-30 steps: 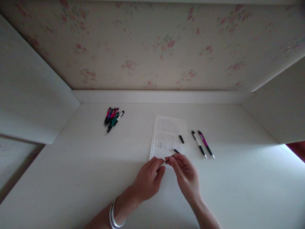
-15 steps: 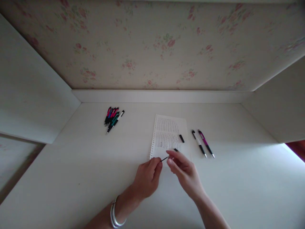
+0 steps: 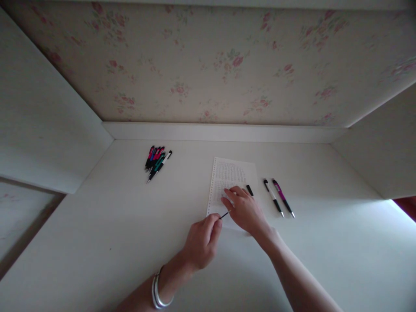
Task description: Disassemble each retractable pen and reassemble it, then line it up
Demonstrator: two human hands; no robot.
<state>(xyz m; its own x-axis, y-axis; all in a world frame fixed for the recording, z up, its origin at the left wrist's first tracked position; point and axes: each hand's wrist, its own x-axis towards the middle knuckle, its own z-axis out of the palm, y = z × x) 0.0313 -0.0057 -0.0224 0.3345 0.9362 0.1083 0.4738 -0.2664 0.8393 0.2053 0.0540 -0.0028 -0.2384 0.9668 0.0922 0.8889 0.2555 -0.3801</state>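
Observation:
My left hand (image 3: 202, 240) is closed, pinching a thin dark pen refill (image 3: 225, 214) whose tip sticks out up and to the right. My right hand (image 3: 243, 208) lies over the lower part of a sheet of written spiral paper (image 3: 231, 175), fingers reaching left across the page and curled down. I cannot see whether anything is under them. A small black pen part (image 3: 249, 190) lies on the paper just right of the right hand's knuckles.
Two pens, one white and black (image 3: 272, 197), one magenta (image 3: 282, 197), lie right of the paper. A bunch of several coloured pens (image 3: 156, 159) lies at the back left. The white desk (image 3: 97, 225) is walled by side panels and a floral back wall.
My right hand let go of the refill and moved up onto the paper, covering the small black piece that lay there. My left hand stayed, still pinching the refill.

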